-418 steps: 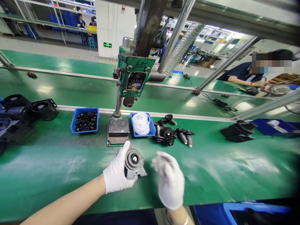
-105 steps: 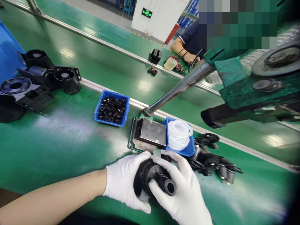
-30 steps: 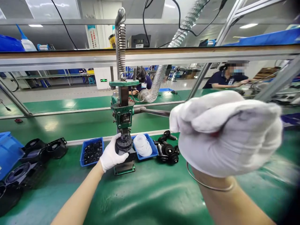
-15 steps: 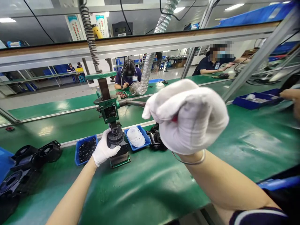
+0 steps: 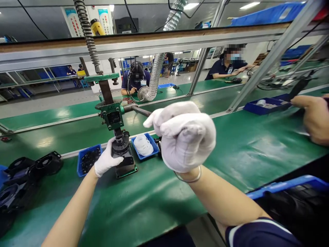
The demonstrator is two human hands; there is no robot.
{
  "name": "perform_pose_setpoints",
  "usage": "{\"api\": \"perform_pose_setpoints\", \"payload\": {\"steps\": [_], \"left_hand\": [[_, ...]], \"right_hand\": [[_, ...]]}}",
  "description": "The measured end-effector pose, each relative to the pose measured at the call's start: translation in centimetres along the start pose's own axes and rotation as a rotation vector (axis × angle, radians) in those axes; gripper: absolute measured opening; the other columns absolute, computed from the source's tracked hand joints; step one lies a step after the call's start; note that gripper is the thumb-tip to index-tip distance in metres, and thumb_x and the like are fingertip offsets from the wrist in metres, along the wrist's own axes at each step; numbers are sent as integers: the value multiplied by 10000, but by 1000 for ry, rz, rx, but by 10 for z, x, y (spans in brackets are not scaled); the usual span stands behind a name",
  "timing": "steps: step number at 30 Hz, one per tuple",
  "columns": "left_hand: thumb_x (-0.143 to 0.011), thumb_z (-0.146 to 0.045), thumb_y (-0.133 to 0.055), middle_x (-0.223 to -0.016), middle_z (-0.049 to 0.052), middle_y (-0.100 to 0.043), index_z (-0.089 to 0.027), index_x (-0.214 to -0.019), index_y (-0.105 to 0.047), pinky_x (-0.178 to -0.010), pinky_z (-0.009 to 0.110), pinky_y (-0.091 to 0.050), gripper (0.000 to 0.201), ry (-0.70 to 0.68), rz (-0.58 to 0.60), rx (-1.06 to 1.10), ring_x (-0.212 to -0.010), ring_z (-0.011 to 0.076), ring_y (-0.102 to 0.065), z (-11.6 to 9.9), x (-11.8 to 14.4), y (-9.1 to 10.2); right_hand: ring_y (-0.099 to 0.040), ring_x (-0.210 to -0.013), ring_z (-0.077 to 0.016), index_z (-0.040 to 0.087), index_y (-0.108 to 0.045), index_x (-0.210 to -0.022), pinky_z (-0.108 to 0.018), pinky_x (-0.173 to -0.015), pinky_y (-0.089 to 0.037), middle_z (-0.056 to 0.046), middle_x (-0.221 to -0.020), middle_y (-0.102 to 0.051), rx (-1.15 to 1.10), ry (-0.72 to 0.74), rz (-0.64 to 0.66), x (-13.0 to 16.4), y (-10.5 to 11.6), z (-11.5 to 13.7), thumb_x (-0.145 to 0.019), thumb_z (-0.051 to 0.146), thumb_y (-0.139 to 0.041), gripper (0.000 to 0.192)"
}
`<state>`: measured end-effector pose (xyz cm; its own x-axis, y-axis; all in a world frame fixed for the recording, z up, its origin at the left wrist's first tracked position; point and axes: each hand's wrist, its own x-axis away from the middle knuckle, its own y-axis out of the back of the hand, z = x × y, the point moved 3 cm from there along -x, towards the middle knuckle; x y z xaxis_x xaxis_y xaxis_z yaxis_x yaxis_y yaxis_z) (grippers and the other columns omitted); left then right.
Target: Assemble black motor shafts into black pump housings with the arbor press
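Observation:
A green hand-lever press [image 5: 111, 116] stands on the bench, its ram down against a round black plastic part [image 5: 121, 145]. My left hand [image 5: 106, 161], in a white glove, is wrapped around the left side of that part, with the thumb across its front. Raised close to the camera, my gloved right hand [image 5: 189, 140] is closed in a fist around the end of the press's lever [image 5: 141, 111]. The fist hides the lever's grip.
Beside the press stand a blue tray [image 5: 155, 151] of white rings and another blue tray [image 5: 79, 168] of small black parts. Black plastic housings [image 5: 31, 175] lie at left. A co-worker's hand [image 5: 315, 116] reaches in from the right near a dark blue bin [image 5: 257, 109].
My right hand has moved slightly down and farther from the camera with the lever. My left hand stays on the black part. The whole view has shifted a little.

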<state>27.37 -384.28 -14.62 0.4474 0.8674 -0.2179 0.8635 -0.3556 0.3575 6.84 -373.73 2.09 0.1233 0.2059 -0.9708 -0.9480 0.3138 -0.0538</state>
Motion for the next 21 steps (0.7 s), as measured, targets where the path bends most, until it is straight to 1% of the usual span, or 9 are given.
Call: {"api": "perform_pose_setpoints", "payload": {"steps": [3,5,7,8,10,12,14,18,21], "left_hand": [[-679,-389,-765,-1453,204,-439,-135,-1413,-240,-1171,523,-279,938,-6,-28,45,-1368,349,-421,-12,6,-3],[-687,-295,-733,-1442,181,-455,-146,-1394,-295,-1164,503,-306,844,-32,-33,29,-1356,333,-441,-22,23,-8],[-672,-173,-686,-1431,153,-474,-172,-1385,-332,-1165,483,-316,796,-59,3,-26,-1345,312,-459,-27,48,-15],[-658,-130,-666,-1434,141,-475,-188,-1389,-337,-1166,478,-319,804,-66,43,-56,-1344,305,-462,-26,62,-20],[-643,-95,-646,-1445,126,-472,-210,-1401,-339,-1161,473,-335,826,-42,161,-82,-1340,297,-472,-17,90,-30],[-659,-107,-642,-1453,126,-478,-212,-1415,-338,-1149,472,-357,822,25,272,-54,-1335,293,-486,0,110,-36],[-715,-148,-634,-1480,129,-460,-209,-1436,-335,-1152,479,-353,783,102,292,-34,-1353,290,-470,17,121,-34],[-853,-239,-546,-1557,108,-359,-217,-1453,-369,-1197,491,-261,626,114,165,-160,-1441,280,-333,28,129,-15],[-821,-235,-580,-1600,118,-257,-204,-1516,-254,-1206,495,-241,768,99,161,-318,-1471,300,-255,19,133,-14]], "right_hand": [[-644,-714,-151,300,-575,-931,-347,-741,-611,0,-840,-617,-163,-39,-73,-8,6,3,-1014,386,-398,213],[-662,-972,-151,307,-545,-1140,-359,-949,-555,-26,-1086,-636,-116,-177,0,-6,13,-5,-1014,345,-404,193],[-565,-1228,-174,291,-459,-1303,-397,-1073,-463,-60,-1296,-574,28,-292,101,13,24,-21,-1001,339,-435,307],[-554,-1251,-195,265,-443,-1337,-419,-1081,-453,-82,-1330,-563,108,-333,205,30,28,-30,-989,345,-459,358],[-588,-1211,-251,199,-478,-1340,-475,-1058,-465,-134,-1291,-605,218,-400,576,76,29,-47,-945,336,-536,422],[-547,-1264,-292,166,-454,-1383,-509,-1059,-461,-174,-1346,-576,214,-386,909,126,27,-54,-913,298,-563,501],[-485,-1331,-298,163,-386,-1442,-512,-1078,-448,-182,-1426,-511,166,-369,1112,165,22,-50,-890,266,-570,591],[-428,-1378,-300,156,-305,-1487,-512,-1104,-428,-189,-1488,-439,132,-365,1233,196,11,-40,-854,216,-578,693],[-406,-1390,-314,136,-290,-1488,-529,-1105,-419,-210,-1488,-426,123,-338,1228,198,0,-41,-839,189,-575,711]]}}
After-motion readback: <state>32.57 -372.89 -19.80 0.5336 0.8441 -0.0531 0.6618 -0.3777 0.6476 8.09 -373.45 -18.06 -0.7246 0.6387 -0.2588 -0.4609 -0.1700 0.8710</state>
